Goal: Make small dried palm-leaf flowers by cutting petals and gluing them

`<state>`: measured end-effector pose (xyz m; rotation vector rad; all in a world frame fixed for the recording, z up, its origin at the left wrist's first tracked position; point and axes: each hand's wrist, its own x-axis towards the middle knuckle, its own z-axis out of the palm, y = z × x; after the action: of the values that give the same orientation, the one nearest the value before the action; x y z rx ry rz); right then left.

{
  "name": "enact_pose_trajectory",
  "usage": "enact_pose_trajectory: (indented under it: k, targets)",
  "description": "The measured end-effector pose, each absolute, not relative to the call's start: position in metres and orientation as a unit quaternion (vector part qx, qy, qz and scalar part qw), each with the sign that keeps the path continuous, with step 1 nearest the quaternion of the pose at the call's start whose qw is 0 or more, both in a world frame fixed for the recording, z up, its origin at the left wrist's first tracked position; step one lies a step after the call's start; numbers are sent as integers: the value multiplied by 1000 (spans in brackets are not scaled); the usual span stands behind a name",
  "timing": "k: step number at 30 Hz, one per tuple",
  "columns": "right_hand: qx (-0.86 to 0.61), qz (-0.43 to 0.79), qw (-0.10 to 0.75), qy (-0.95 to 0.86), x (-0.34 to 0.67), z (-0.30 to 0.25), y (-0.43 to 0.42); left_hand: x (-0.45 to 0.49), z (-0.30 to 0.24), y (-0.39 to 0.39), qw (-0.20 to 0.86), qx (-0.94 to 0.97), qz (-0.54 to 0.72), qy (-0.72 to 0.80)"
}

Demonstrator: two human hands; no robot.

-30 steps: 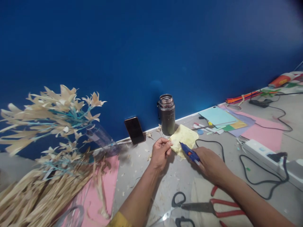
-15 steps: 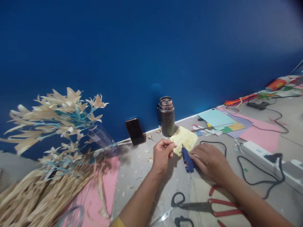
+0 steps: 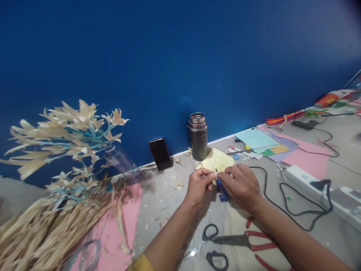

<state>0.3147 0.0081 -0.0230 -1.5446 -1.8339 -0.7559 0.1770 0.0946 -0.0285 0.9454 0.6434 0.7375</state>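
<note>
My left hand (image 3: pixel 199 185) is closed in a pinch, with a small pale piece (image 3: pixel 216 174) at its fingertips, too small to name. From the other side my right hand (image 3: pixel 241 183) meets it, thumb and forefinger pinched at the same piece. Below the fingers a blue glue gun (image 3: pixel 222 192) lies on the surface, partly hidden by my right hand. Its nozzle end points at a stained yellow paper (image 3: pixel 216 160) just beyond my hands. A dark steel flask (image 3: pixel 199 141) without its lid stands behind that paper.
Black-handled scissors (image 3: pixel 210 232) and red-handled shears (image 3: pixel 239 240) lie near my forearms. On the left are pale husk flowers (image 3: pixel 84 124), dried husks (image 3: pixel 42 237) and pink paper (image 3: pixel 118 229). A phone (image 3: pixel 160 154) leans on the wall; a power strip (image 3: pixel 307 180) with cables lies right.
My right hand has come away from the glue gun's side and moved left and up to my left fingertips. The glue gun stays lying there, more covered now. The view has shifted slightly.
</note>
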Motion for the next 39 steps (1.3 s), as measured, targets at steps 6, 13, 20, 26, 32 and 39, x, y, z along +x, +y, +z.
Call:
enact_pose_trajectory:
  k: [6, 13, 20, 26, 32, 39]
  targets:
    - [-644, 76, 573, -500, 320, -32, 16, 179, -33, 95, 813, 391, 317, 292]
    - [-477, 473, 702, -235, 316, -39, 20, 183, -40, 90, 822, 376, 296, 309]
    - [-464, 487, 702, -233, 311, -42, 21, 186, -43, 86, 811, 388, 298, 320]
    - [-477, 479, 695, -243, 308, -45, 22, 187, -42, 83, 804, 400, 314, 307]
    - [-479, 476, 689, -263, 309, -48, 21, 188, -43, 82, 793, 415, 322, 307]
    - [-481, 475, 679, -285, 306, -48, 20, 189, -41, 81, 773, 438, 336, 312]
